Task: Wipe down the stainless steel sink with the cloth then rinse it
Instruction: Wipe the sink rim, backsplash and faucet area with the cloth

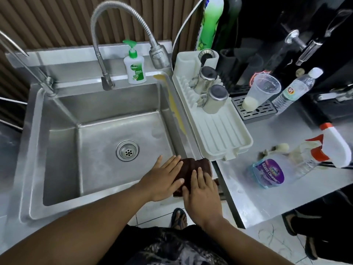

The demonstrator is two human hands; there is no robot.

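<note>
Stainless steel sink [95, 150], a deep square basin with a round perforated drain [127, 150] in its floor, fills the left of the view, and the dark brown folded cloth [193, 165] lies on its front right corner, across the rim where the basin meets the grey steel counter [257, 192]. Both hands are on that cloth. The left hand [162, 178] lies flat with its fingers [172, 163] straight and slightly spread, partly over the cloth and partly over the basin edge. The right hand [202, 190] lies beside it, its fingers [199, 174] straight and close together, pressing on the cloth's near half. Neither hand curls round the fabric. By my reading the job is at its very start: the cloth is neatly folded, the basin floor shows dull, cloudy smears, and a yellowish streak [175, 108] runs along the right rim beside the white plastic dish rack [219, 134] holding 2 upturned steel cups. No water comes from the curved, flexible steel faucet [118, 20], so the rinse is not begun. What looks left is nearly everything: the walls, the floor, the rim and then the rinse. A white and green pump bottle of hand soap [134, 67] stands on the back ledge, and a clear spray bottle of glass cleaner [286, 169] lies on the counter.
</note>
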